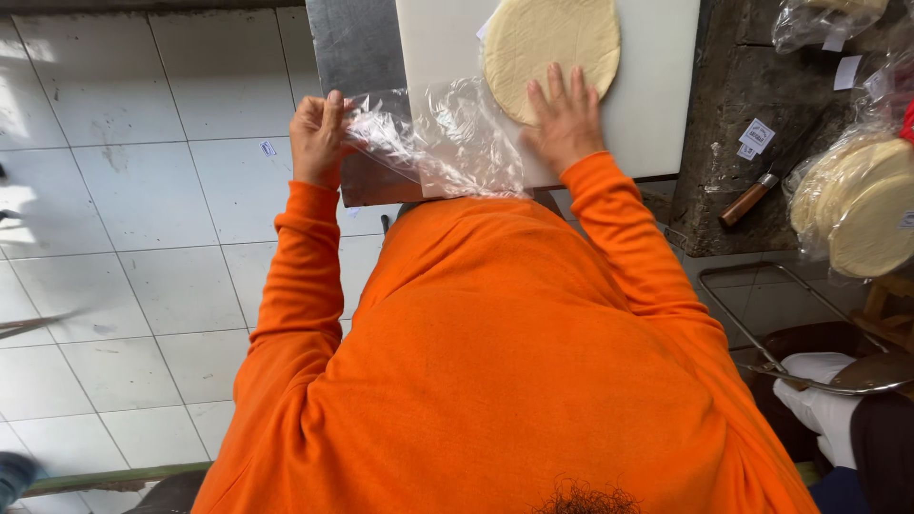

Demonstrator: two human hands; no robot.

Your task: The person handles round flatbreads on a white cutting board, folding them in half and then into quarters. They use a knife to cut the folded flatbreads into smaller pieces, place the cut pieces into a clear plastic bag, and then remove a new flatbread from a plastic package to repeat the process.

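1. Left hand (pixel 319 138) is pinched shut on the edge of a clear plastic bag (pixel 433 133), holding it at the near-left corner of the white cutting board (pixel 657 95).
2. Right hand (pixel 564 119) is flat, fingers spread, pressing the near edge of a round pale flatbread (pixel 552 38); no grip, just resting on top.
3. The flatbread lies on the board, just beside the bag's crumpled mouth.
4. Handling, my read: the flatbread is thin, light and floppy and likely tears if lifted by one edge; support it from under, or slide it flat.
5. The bag is light, slick film with no stiffness; hold it at the rim.
6. Containers: the bag looks empty. On the dark counter (pixel 752 190) to the right, a bagged stack of flatbreads (pixel 862 205), and a wooden-handled tool (pixel 752 195) beside it.
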